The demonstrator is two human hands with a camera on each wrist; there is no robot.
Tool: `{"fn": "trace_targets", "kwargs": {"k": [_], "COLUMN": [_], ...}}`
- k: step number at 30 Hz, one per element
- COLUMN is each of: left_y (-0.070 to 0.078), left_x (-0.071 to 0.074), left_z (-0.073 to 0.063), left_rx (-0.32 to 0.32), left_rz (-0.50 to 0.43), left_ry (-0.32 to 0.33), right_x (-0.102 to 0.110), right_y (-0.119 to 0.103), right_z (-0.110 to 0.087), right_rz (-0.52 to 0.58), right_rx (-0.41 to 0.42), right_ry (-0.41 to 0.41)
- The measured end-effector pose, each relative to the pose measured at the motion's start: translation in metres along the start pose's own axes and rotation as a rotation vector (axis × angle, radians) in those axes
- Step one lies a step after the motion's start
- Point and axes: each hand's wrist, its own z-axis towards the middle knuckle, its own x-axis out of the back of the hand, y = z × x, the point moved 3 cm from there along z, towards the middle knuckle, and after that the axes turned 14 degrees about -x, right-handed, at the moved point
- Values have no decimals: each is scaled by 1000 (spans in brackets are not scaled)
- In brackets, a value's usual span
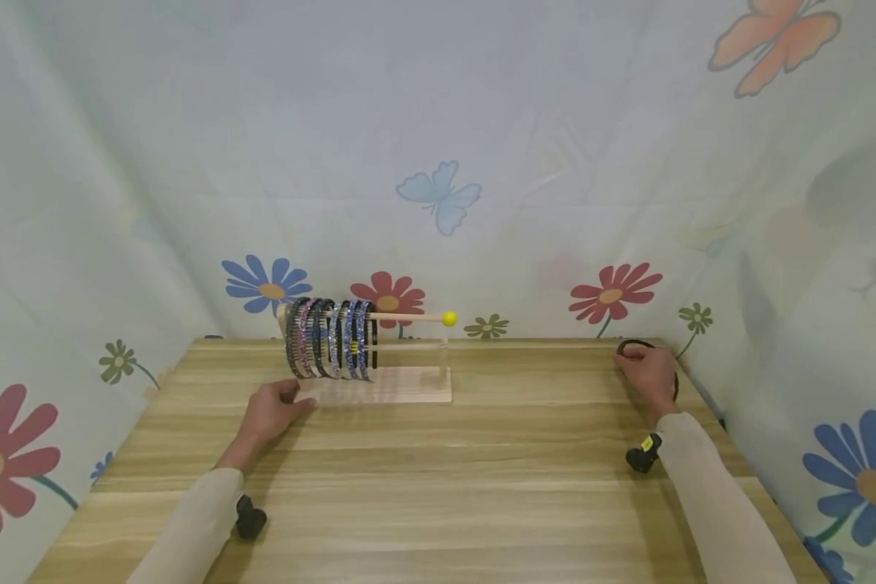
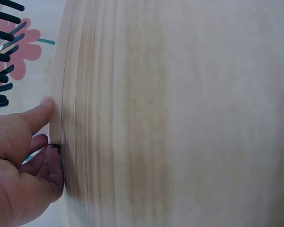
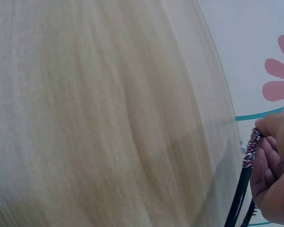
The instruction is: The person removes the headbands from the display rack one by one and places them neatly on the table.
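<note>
On the right of the table, my right hand (image 1: 648,375) holds a dark headband (image 1: 676,384). In the right wrist view, the thumb and fingers pinch its beaded pink, white and black part (image 3: 251,147); a smooth black band runs down from there. A wooden headband stand (image 1: 409,388) with a yellow ball tip (image 1: 449,319) stands at the left back. Several glittery toothed headbands (image 1: 336,341) hang on its rod. My left hand (image 1: 273,415) grips the left front corner of the stand's base, thumb along the front edge and fingers curled at the end.
The wood-grain table (image 1: 438,487) reaches back to a pale curtain (image 1: 438,97) printed with flowers and butterflies. More of this cloth stands along both sides. The stand's rod points right, its right half bare. A black camera sits on each wrist.
</note>
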Motion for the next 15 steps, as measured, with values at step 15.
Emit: {"fn": "trace_targets", "kwargs": {"k": [15], "left_y": [2], "left_x": [1], "left_z": [1], "left_rx": [7], "left_rz": [-1], "left_ry": [-14], "right_x": [-10], "right_y": [6], "right_z": [1], "right_rz": [9], "right_rx": [-54], "right_ry": [-15]}}
